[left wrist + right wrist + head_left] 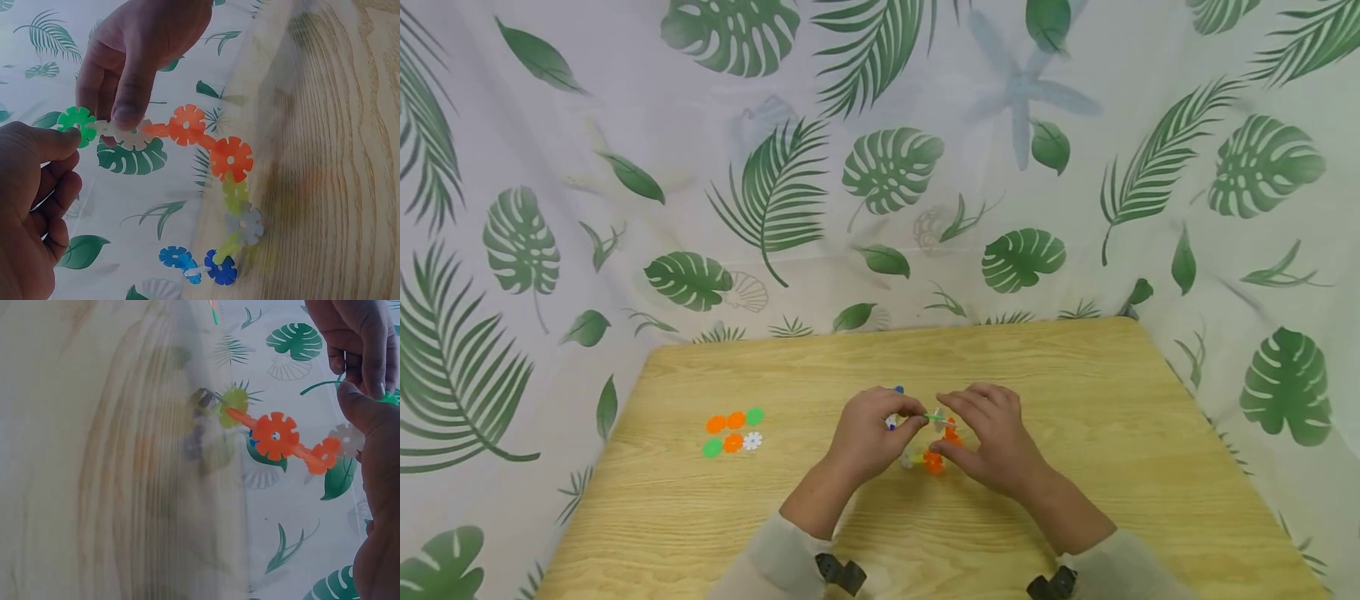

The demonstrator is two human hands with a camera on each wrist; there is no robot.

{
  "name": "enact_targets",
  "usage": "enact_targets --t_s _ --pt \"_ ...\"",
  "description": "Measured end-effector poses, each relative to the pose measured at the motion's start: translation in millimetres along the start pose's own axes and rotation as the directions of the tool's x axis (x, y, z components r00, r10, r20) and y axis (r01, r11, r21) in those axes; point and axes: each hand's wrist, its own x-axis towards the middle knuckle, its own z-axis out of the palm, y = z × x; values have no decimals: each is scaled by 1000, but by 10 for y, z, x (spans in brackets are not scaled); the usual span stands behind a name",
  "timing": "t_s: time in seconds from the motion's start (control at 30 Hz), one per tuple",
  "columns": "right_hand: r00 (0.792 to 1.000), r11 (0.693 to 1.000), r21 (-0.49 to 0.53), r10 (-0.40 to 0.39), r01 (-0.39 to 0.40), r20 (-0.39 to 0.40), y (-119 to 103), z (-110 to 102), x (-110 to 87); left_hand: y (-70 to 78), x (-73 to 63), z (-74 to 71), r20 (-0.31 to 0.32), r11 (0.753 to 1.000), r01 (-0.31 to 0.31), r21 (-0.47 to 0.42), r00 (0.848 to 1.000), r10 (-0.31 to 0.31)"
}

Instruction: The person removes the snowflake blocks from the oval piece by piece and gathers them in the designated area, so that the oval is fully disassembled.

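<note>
My left hand point(871, 432) pinches a green notched plastic disc point(77, 127) between thumb and fingers. My right hand point(996, 437) pinches a whitish disc point(133, 138) at the end of a linked chain. In the left wrist view a white disc seen edge-on point(102, 128) lies between the green disc and the whitish one; whether its slots are fully joined I cannot tell. The chain curves down through orange discs point(230, 159), yellow-green discs point(235, 192), a grey-white disc point(245, 224) and blue discs point(221, 270). In the head view my hands cover much of it.
Several loose discs lie at the left of the wooden table point(647, 500), among them an orange disc point(716, 425), a green disc point(712, 448) and a white disc point(752, 441). Leaf-printed cloth point(820, 208) hangs behind the table and along its sides.
</note>
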Motion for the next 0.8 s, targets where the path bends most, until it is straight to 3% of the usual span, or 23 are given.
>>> enact_targets --t_s 0.2,0.37,0.57,0.67,0.8 --pt "993 998 6 -54 55 -109 -16 102 29 8 -20 -33 -11 1000 -2 -2 1000 2" --pt "986 996 -5 -88 88 -139 -14 112 48 -1 -37 -47 -30 999 -37 5 999 38" --pt "986 997 -24 -74 71 -146 43 64 25 -37 -41 -95 -159 995 -102 3 982 101" --pt "985 999 -24 -52 49 -165 86 32 -5 -71 -45 -176 -216 996 -85 -33 973 76" --pt "984 998 -27 -59 55 -167 124 6 -30 -154 -113 -267 -220 996 -22 -91 975 1"
